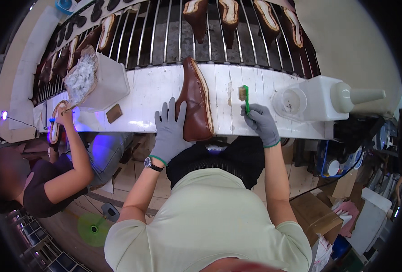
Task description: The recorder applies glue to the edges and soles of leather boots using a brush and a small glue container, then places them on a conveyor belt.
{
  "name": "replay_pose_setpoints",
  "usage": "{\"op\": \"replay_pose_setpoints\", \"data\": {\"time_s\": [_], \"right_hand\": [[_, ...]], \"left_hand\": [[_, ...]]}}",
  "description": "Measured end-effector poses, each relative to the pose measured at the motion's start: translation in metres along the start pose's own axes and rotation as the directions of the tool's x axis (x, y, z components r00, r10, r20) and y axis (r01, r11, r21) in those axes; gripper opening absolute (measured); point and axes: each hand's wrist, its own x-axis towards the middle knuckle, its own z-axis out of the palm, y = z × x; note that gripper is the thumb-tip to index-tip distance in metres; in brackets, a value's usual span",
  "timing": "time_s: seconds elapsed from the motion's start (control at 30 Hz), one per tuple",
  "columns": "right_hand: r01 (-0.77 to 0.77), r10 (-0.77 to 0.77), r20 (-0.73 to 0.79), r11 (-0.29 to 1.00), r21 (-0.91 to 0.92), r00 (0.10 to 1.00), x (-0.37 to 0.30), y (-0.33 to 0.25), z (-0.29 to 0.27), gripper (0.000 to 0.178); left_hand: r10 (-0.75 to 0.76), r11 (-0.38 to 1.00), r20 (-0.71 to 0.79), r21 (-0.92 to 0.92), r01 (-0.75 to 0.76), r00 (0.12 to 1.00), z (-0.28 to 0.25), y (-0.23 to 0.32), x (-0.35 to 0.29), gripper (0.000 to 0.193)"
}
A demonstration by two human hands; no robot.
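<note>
A brown leather shoe upper (193,106) lies on its side on the white bench (146,86), its pale sole edge facing right. Beside it, my left hand (170,131), in a grey glove with a green cuff, has its fingers spread, with the thumb side against the leather. To the right, my gloved right hand (262,123) grips a small green-handled brush (246,95) just above the bench. The brush's bristles are tan and slightly blurred.
Several brown shoes (229,16) rest on a metal roller rack (167,34) beyond the bench. At right stand a clear cup (290,103) and a white nozzle bottle (321,97). Left are a white tub (106,81) and a small brown block (114,113). A co-worker (69,174) holds a shoe at far left.
</note>
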Motion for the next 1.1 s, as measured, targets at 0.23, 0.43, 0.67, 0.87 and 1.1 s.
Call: {"op": "replay_pose_setpoints", "data": {"time_s": [0.23,0.43,0.67,0.87,1.1], "right_hand": [[0.082,-0.082,-0.025,0.834,0.545,0.996,0.009,0.047,-0.022,0.025],[0.058,-0.125,0.087,0.839,0.541,0.988,0.013,0.051,-0.029,0.034],[0.045,-0.147,0.14,0.83,0.556,0.979,0.015,0.049,-0.028,0.031],[0.097,-0.158,0.063,0.826,0.555,0.985,0.011,0.051,-0.027,0.036],[0.057,-0.119,0.076,0.825,0.562,0.99,0.01,0.05,-0.028,0.035]], "left_hand": [[-0.099,0.799,-0.044,-0.599,0.053,0.994,-0.005,-0.019,0.012,0.119],[-0.188,-0.288,0.168,-0.951,0.109,0.968,-0.014,-0.054,0.021,0.087],[-0.277,-0.175,-0.196,-0.952,-0.25,0.941,-0.021,-0.145,0.178,0.052],[-0.763,0.229,-0.31,-0.95,-0.212,0.567,-0.019,-0.183,0.266,0.088],[-0.5,0.365,-0.642,-0.765,-0.531,0.582,-0.046,-0.083,0.271,0.047]]}}
